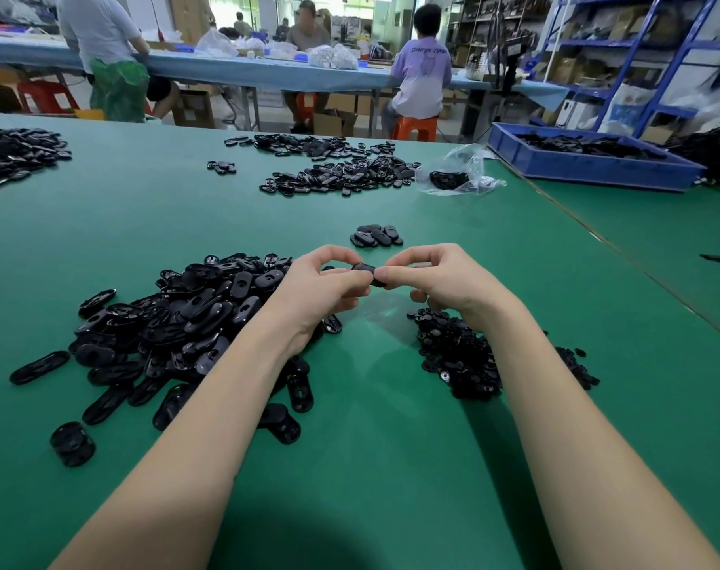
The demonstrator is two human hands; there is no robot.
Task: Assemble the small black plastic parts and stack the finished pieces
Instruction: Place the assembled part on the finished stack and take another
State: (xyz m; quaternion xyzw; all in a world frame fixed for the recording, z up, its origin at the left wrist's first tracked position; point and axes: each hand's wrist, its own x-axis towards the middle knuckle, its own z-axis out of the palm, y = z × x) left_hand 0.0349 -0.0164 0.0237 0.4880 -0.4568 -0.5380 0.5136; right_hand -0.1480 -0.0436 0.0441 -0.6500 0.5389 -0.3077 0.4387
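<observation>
Both hands meet above the green table (370, 425) and pinch one small black plastic part (368, 272) between them. My left hand (317, 290) holds its left end with curled fingers; my right hand (436, 277) holds its right end. A big heap of black oval shells (177, 327) lies under and left of my left forearm. A smaller heap of small round black pieces (461, 355) lies under my right wrist. Beyond the hands sits a small group of finished black ovals (376, 235).
More black parts are spread at the far middle (337, 170) and far left (17, 154). A clear plastic bag (457, 174) with parts lies at the right, beside a blue bin (588, 162). People sit at a blue table behind.
</observation>
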